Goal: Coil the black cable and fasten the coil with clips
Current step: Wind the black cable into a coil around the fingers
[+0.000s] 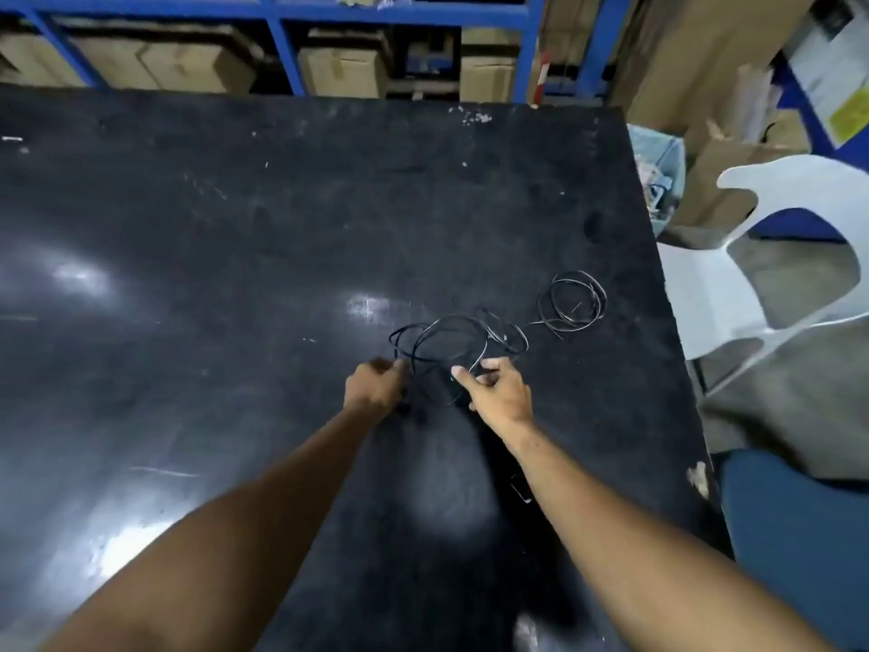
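The black cable (451,343) lies on the dark surface (235,275) in loose loops, the nearer bunch just beyond both hands and a smaller ring of turns (571,301) further off toward the right edge, the two joined by a thin run of cable. It looks thin and light, and springy rather than limp: the loops stand open in rounded curves instead of collapsing flat, so it will likely try to uncoil once let go and will need to be pinned while a clip goes on. It should be neither fragile nor heavy, though the smooth sheath may slide through the fingers. The left hand (374,385) is curled at the left side of the near loops, its grip apparently pinched on a strand, though black cable on a black top makes the contact hard to confirm. The right hand (496,392) has thumb and forefinger closed around a strand at the right side of the same bunch. The best hold is probably where several turns cross, gathering them together. No clips can be made out. A yellow label (849,110) sits far right, its writing too blurred to read; no brand is legible anywhere.
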The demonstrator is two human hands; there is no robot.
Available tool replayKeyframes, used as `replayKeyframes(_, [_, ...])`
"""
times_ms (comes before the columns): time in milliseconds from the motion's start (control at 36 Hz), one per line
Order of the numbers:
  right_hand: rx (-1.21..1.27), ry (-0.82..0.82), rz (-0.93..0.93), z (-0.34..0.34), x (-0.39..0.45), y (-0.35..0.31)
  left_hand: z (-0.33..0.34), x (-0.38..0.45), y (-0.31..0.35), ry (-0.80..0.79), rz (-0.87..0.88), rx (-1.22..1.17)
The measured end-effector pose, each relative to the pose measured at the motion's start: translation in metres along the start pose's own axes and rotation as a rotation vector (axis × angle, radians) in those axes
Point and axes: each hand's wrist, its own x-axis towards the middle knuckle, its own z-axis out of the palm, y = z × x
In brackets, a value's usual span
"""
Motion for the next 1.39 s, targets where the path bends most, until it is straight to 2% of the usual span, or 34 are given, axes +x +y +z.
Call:
replayKeyframes(83, [0.096,0.066,-0.003,0.007,0.014,-0.008,0.002,0.017,0.009,0.019,-0.108,-0.276])
replayKeyframes(194, [0.1,0.106,-0.018,0.006,0.03,0.0,0.002,0.038,0.024,0.026,-0.204,-0.424])
replayKeyframes(278, [0.032,0.058,-0.02,-0.004,0.031,0.011,0.001,0.042,0.031,-0.065,-0.275,-0.511])
replayKeyframes(333, [0.001,0.041,-0.033,-0.011,0.031,0.019,0.001,0.041,0.033,-0.1,-0.254,-0.55])
replayKeyframes(444, [0.036,0.022,0.015,-0.021,0.033,0.03,-0.002,0.032,0.04,-0.14,-0.177,-0.711])
replayKeyframes(528, [-0.011,0.055,0.038,-0.026,0.032,0.028,-0.004,0.025,0.041,-0.14,-0.067,-0.741])
replayKeyframes(611, [-0.249,0.21,-0.125,-0.033,0.021,0.015,-0.01,0.012,0.045,-0.167,0.06,-0.737])
replayKeyframes(667, [-0.276,0.265,-0.315,-0.034,0.011,0.0,-0.015,-0.001,0.049,-0.165,0.131,-0.686])
replayKeyframes(778, [-0.226,0.163,-0.608,-0.03,-0.01,-0.037,-0.024,-0.036,0.063,-0.193,0.267,-0.652])
replayKeyframes(889, [-0.139,0.011,-0.729,-0.024,-0.028,-0.066,-0.034,-0.069,0.079,-0.204,0.377,-0.669])
replayKeyframes(972, [-0.051,0.085,-0.792,-0.031,-0.037,-0.08,-0.042,-0.086,0.09,-0.173,0.467,-0.676])
replayKeyframes(1056, [0.029,0.114,-0.78,-0.048,-0.044,-0.097,-0.052,-0.098,0.096,-0.137,0.535,-0.646])
replayKeyframes(1139, [0.112,0.096,-0.78,-0.071,-0.058,-0.117,-0.064,-0.107,0.098,-0.125,0.485,-0.607])
replayKeyframes(1250, [0.154,0.055,-0.813,-0.099,-0.08,-0.136,-0.076,-0.116,0.104,-0.31,0.319,-0.682])
replayKeyframes(1389, [0.107,-0.004,-0.879,-0.117,-0.102,-0.139,-0.091,-0.127,0.12,-0.633,0.313,-0.858])
